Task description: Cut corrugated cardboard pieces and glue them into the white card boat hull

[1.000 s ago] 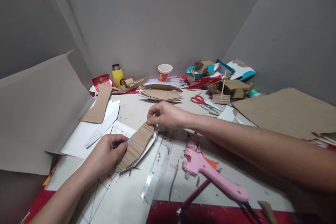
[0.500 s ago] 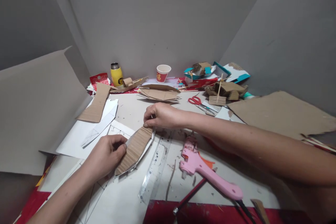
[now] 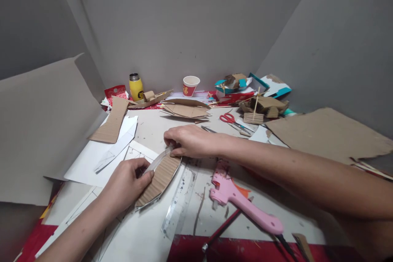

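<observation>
A boat-shaped piece of corrugated cardboard (image 3: 161, 177), with its ridges showing, lies between my hands over white paper. A thin pale strip (image 3: 160, 157) stands along its far left edge. My left hand (image 3: 127, 182) is closed on the near left side, with the thumb on the cardboard and the other fingers behind the strip. My right hand (image 3: 192, 141) pinches the far tip where strip and cardboard meet; its fingertips are partly hidden. Just right of the piece lies a clear ruler (image 3: 178, 198). A pink glue gun (image 3: 242, 202) rests below my right forearm.
Red-handled scissors (image 3: 227, 118), a folded cardboard hull (image 3: 186, 110), a paper cup (image 3: 190, 86) and a yellow bottle (image 3: 136, 89) stand farther back. Cardboard models (image 3: 264, 106) and a large cardboard sheet (image 3: 328, 133) occupy the right. A pencil-like red rod (image 3: 224, 227) lies in front.
My right hand has shifted slightly nearer and changed its grip at the tip. The pale strip now stands up more visibly along the left edge. My left thumb has moved a little farther onto the cardboard.
</observation>
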`<action>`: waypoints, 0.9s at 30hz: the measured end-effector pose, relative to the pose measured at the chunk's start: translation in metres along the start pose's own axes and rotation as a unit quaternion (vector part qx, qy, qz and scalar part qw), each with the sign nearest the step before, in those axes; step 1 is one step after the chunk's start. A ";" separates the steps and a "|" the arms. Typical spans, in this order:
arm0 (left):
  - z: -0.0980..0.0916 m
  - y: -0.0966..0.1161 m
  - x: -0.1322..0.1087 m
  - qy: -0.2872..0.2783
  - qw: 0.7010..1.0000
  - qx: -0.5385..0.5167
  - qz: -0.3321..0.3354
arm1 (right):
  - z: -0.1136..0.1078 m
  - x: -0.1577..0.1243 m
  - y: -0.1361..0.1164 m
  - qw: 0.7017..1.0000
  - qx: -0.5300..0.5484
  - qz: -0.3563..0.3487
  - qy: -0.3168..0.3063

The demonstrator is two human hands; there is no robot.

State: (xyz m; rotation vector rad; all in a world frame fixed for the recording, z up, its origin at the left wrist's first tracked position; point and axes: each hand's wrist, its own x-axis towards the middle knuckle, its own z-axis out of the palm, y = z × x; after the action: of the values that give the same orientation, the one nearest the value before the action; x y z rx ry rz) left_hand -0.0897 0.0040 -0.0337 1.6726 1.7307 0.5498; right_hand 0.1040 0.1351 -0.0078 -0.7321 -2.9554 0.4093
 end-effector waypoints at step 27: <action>0.005 0.002 0.005 0.003 0.998 -0.070 0.003 | -0.005 -0.006 -0.057 0.965 0.007 -0.224 -0.139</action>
State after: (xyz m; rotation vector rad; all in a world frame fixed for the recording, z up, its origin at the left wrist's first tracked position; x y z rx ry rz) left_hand -0.0846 0.0082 -0.0363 1.5802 1.6527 0.6647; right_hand 0.0842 0.0850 0.0121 0.0136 -3.2365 0.5263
